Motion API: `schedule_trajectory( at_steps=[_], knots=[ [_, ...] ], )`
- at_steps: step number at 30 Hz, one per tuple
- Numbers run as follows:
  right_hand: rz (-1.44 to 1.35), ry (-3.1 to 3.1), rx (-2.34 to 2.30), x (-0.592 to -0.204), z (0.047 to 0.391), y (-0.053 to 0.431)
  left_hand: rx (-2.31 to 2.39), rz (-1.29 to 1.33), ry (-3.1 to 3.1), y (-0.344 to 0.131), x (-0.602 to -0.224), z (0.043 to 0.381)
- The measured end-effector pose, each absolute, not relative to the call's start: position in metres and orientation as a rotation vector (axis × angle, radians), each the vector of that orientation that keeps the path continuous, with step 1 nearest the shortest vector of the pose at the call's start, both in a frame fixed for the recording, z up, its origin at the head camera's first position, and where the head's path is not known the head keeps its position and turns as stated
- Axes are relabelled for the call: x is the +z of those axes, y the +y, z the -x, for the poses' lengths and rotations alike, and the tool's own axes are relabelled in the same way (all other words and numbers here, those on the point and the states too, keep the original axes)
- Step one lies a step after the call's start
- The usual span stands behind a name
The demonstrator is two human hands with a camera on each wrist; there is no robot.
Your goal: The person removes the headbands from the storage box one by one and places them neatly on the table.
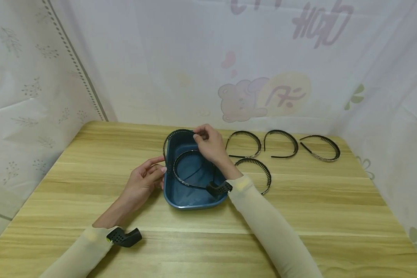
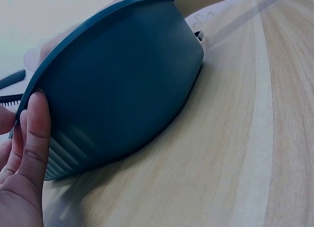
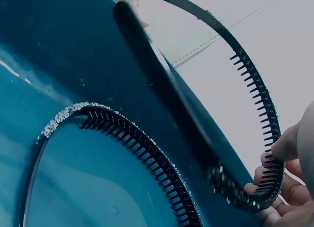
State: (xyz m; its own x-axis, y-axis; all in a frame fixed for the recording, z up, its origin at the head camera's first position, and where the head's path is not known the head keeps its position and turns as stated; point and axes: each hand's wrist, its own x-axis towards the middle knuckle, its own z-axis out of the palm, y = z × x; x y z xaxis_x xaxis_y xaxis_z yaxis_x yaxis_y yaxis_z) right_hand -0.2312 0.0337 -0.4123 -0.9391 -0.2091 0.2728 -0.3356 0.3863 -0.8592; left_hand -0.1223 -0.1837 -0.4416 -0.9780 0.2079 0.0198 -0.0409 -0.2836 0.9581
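A dark blue plastic basin (image 1: 195, 207) stands on the wooden table. My left hand (image 1: 146, 178) grips its left rim, thumb at the top edge and fingers along the outer wall (image 2: 117, 80). My right hand (image 1: 210, 146) pinches a black toothed headband (image 3: 267, 107) with glittery stones by its curved side. This headband arches over the basin's far left corner, one end reaching down near my left fingers. Inside the basin lies another glittery headband (image 1: 175, 170), its teeth facing inward. Part of the basin is hidden under my right hand and wrist.
To the basin's right, a row of black headbands lies along the table's far side: one near the basin (image 1: 258, 144), one in the middle (image 1: 295, 144), one at far right (image 1: 338, 150). Another headband (image 1: 269, 175) lies nearer, partly behind my right forearm. A printed cloth (image 1: 160, 77) hangs behind.
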Motion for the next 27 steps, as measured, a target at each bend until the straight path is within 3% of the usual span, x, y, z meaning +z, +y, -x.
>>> schedule_trajectory(
  at_steps=[15, 27],
  knots=[
    [-0.42, -2.374, 1.755, -0.411, 0.228, 0.036, 2.373, -0.182, 1.788, -0.184, -0.445, 0.119],
    [-0.394, -2.302, 1.68, -0.381, 0.228, 0.066, 2.316, -0.15, 1.87, -0.178, -0.441, 0.121]
  ],
)
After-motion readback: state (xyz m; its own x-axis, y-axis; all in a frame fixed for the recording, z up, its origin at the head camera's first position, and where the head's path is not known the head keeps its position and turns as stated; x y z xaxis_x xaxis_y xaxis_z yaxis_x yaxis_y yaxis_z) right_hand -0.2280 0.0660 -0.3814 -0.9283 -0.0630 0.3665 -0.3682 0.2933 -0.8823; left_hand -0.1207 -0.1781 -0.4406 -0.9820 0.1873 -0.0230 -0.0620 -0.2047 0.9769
